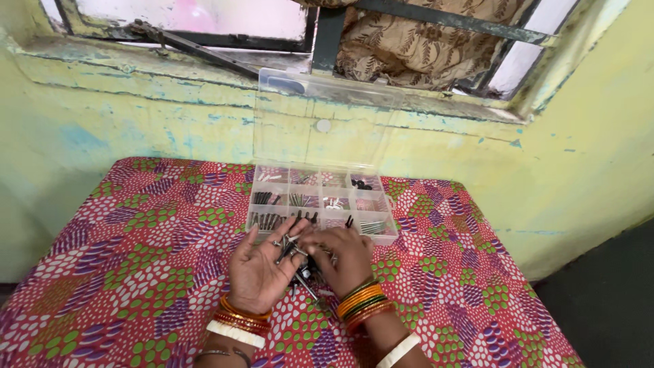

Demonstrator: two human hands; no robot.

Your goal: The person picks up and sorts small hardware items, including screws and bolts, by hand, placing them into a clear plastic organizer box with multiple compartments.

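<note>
Head view looks down on a table draped in a patterned cloth (136, 232) of red, purple and green, with a clear plastic organizer box (320, 201) standing toward its far edge, against a yellow-green wall (102, 129).

Just in front of the box, the left hand (262, 266) lies palm up, its fingers spread, cupping a few screws (287, 247) that rest across the palm and fingertips. Beside it on the near side of the box, the right hand (344, 259) is turned palm down, its fingertips brought together over the screws in the left palm; whether it actually pinches 1 of them I cannot tell, since the fingers hide the contact. A small heap of dark loose screws (305, 278) sits on the cloth between and under the 2 hands, nearer the person than the box.

Both wrists carry stacked orange, red and green bangles (361, 305), with a white band below them on each arm.

The box is divided into small compartments in 3 rows, holding sorted dark and silvery screws and nails. Its transparent lid (320, 119) stands open behind it, leaning against the wall. Above the lid runs a worn windowsill (170, 65), and a brown leaf-printed curtain (422, 41) hangs in the window (204, 17) behind the box.
</note>
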